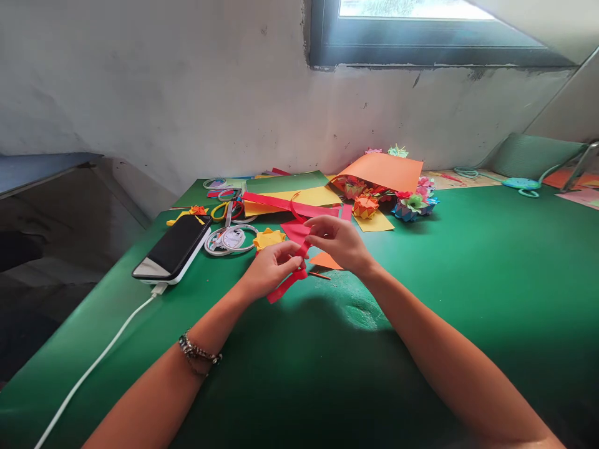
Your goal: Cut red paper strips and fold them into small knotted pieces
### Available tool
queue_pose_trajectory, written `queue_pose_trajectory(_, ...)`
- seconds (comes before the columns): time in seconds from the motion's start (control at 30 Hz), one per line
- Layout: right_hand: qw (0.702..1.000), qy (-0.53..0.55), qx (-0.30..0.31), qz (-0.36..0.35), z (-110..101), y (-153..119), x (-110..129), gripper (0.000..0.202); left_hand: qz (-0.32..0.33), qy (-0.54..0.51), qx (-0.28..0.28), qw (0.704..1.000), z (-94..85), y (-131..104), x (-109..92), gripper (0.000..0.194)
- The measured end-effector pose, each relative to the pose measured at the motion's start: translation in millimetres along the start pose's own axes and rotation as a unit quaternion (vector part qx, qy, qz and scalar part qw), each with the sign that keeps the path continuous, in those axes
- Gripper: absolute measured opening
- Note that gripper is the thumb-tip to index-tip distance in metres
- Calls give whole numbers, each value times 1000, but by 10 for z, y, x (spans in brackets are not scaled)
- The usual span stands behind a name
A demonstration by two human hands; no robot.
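A red paper strip (286,286) is held between my two hands above the green table. My left hand (271,269) pinches it near its middle, and its lower end hangs down toward the front left. My right hand (337,242) grips the strip further up with closed fingertips; a thin curl of red paper rises just above. Behind my left hand sits a yellow folded paper flower (269,238). Under and behind my fingers lie a red paper piece (296,232) and an orange piece (326,260). A thin brown stick (319,275) lies below the orange piece.
To the left are a phone on a white power bank (173,246) with a cable, tape rolls (231,239) and scissors (219,211). Coloured sheets (294,198) lie at the back, with paper flowers (414,204) under an orange sheet (384,171) toward the back right.
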State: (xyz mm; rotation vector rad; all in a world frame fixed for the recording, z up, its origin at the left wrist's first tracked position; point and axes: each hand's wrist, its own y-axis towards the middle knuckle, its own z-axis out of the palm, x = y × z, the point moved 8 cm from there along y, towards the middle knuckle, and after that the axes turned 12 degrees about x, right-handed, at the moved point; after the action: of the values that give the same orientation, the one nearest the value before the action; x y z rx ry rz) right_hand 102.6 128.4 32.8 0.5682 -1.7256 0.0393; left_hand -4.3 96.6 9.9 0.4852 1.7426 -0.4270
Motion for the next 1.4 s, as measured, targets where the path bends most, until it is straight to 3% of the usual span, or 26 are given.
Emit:
queue_pose_trajectory(0.2, 1000, -4, -24, -12, -90, 25, -19, 12, 1, -7, 3, 1000, -1, 6, 1, 10)
queue_pose_trajectory(0.47, 998, 44, 43, 25, -39, 22, -1, 14, -3, -29, -32, 999, -86, -1, 10, 7)
queue_pose_trajectory(0.87, 998, 2, -62, -20, -392, 66, -53, 10, -12, -65, -26, 997, -99, 20, 77, 13)
queue_pose_trajectory(1.13, 992, -18, -120, -33, -571, 52, -36, 12, -35, -95, 66, 993, 35, 16, 56, 14)
queue_pose_trajectory(1.4, 989, -28, -143, -37, -702, 36, -40, 12, -5, -51, 54, 997, -4, 22, 13, 22)
